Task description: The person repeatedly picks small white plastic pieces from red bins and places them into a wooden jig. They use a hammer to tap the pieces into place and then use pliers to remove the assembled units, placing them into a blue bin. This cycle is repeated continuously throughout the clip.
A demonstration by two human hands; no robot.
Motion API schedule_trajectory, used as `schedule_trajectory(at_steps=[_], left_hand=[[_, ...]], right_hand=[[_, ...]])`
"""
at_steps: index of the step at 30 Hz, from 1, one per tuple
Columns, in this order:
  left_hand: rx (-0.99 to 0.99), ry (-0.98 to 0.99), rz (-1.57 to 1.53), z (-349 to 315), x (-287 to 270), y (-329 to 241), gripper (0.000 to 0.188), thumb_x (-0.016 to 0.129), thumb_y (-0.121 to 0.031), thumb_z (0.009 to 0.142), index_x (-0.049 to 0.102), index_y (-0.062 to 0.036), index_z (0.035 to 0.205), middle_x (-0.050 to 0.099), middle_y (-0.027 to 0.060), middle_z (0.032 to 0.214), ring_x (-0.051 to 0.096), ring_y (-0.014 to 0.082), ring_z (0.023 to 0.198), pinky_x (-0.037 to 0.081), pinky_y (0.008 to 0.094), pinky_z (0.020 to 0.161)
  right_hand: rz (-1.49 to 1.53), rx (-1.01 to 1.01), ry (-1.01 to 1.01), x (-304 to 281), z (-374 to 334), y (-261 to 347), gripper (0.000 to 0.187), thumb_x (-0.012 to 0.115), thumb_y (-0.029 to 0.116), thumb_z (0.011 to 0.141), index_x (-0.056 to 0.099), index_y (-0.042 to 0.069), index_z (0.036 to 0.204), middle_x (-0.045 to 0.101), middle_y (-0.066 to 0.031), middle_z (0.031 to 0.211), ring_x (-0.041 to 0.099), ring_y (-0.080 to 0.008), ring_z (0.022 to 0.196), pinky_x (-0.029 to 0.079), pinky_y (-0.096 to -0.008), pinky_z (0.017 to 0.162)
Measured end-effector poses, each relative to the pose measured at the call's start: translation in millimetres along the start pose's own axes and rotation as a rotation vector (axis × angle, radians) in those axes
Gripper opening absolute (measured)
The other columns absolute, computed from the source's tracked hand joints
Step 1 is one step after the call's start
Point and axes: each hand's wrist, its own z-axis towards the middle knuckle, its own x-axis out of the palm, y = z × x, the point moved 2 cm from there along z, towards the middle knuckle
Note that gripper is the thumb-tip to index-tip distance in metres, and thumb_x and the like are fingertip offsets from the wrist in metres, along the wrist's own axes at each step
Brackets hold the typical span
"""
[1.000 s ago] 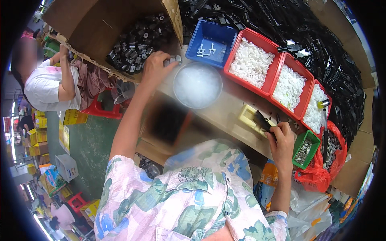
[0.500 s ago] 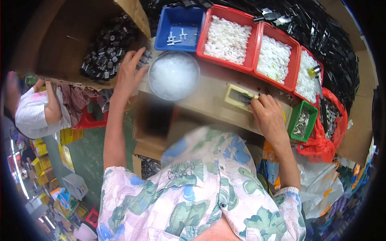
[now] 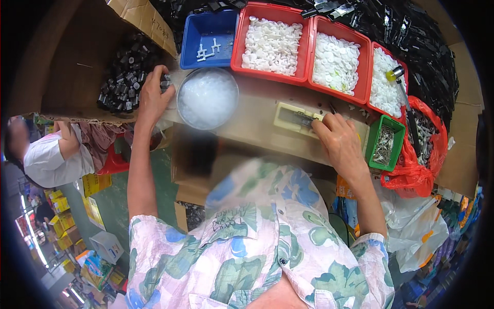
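Observation:
My left hand (image 3: 153,98) is at the mouth of a cardboard box, its fingers bent and thumb spread apart. Between thumb and fingers are several small grey, shiny parts (image 3: 165,83); whether they are gripped cannot be told. My right hand (image 3: 337,136) is closed at the right end of a cream-coloured block (image 3: 282,122) on the bench. A dark, narrow piece (image 3: 298,118) lies in the block's recess, and the right fingertips pinch its end. Beside the left hand stands a round clear bowl (image 3: 208,98) of whitish, translucent contents, blurred.
The cardboard box (image 3: 56,67) at left holds black cylindrical parts. A blue bin (image 3: 193,28), red bins (image 3: 304,62) of white pieces and a green bin (image 3: 371,141) of metal pins line the bench. A red bag (image 3: 411,177) and a hammer-like tool (image 3: 411,121) are at right. Another person (image 3: 54,154) is at left.
The whole view has shifted, with the bench contents sliding left. My left hand has moved slightly toward the box with the small grey parts between its fingers. The right hand stays at the block.

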Motion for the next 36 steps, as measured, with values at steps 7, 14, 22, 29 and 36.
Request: schedule_trajectory(at_steps=[7, 14, 22, 29, 36], left_hand=[[-0.518, -0.107, -0.926, -3, -2, 16, 0.029, 0.065, -0.008, 0.091, 0.057, -0.0094, 0.119, 0.058, 0.0003, 0.086, 0.053, 0.0073, 0.058, 0.043, 0.0199, 0.05], [-0.222, -0.11, -0.992, -35, -28, -83, 0.034, 0.069, -0.007, 0.088, 0.058, -0.0092, 0.12, 0.058, 0.0026, 0.098, 0.059, 0.0066, 0.07, 0.048, 0.0205, 0.058], [0.27, 0.109, -0.339, -61, 50, -187, 0.034, 0.07, -0.002, 0.082, 0.061, -0.0023, 0.115, 0.058, 0.0151, 0.103, 0.065, 0.0311, 0.077, 0.054, 0.041, 0.069], [0.225, 0.106, -0.363, -68, 57, -188, 0.042, 0.075, -0.002, 0.081, 0.061, 0.0007, 0.121, 0.059, 0.0176, 0.111, 0.066, 0.0343, 0.083, 0.054, 0.044, 0.072], [0.274, -0.017, -0.213, -99, 61, -183, 0.038, 0.076, -0.001, 0.079, 0.064, 0.0023, 0.115, 0.059, 0.0173, 0.114, 0.063, 0.0305, 0.084, 0.052, 0.0401, 0.073]], right_hand=[[0.028, 0.001, -0.006, 4, 0, -2, 0.024, 0.061, 0.004, 0.08, 0.063, 0.005, 0.103, 0.055, -0.0096, 0.093, 0.058, -0.0277, 0.094, 0.046, -0.0411, 0.077], [0.039, 0.01, -0.006, 3, 1, -2, 0.024, 0.063, 0.003, 0.079, 0.063, 0.005, 0.103, 0.054, -0.0097, 0.093, 0.057, -0.0279, 0.093, 0.046, -0.0407, 0.076], [0.008, 0.008, -0.027, -1, -1, 0, 0.024, 0.066, 0.005, 0.079, 0.062, 0.005, 0.102, 0.054, -0.0094, 0.092, 0.058, -0.0275, 0.092, 0.046, -0.0406, 0.076], [0.123, -0.004, -0.177, -5, 1, 5, 0.017, 0.068, 0.009, 0.083, 0.063, 0.005, 0.099, 0.054, -0.0082, 0.092, 0.058, -0.0264, 0.091, 0.045, -0.0404, 0.076], [0.276, -0.089, -0.267, 5, 56, 30, 0.014, 0.069, 0.008, 0.081, 0.062, 0.004, 0.093, 0.055, -0.0089, 0.092, 0.057, -0.0272, 0.091, 0.044, -0.0402, 0.075]])
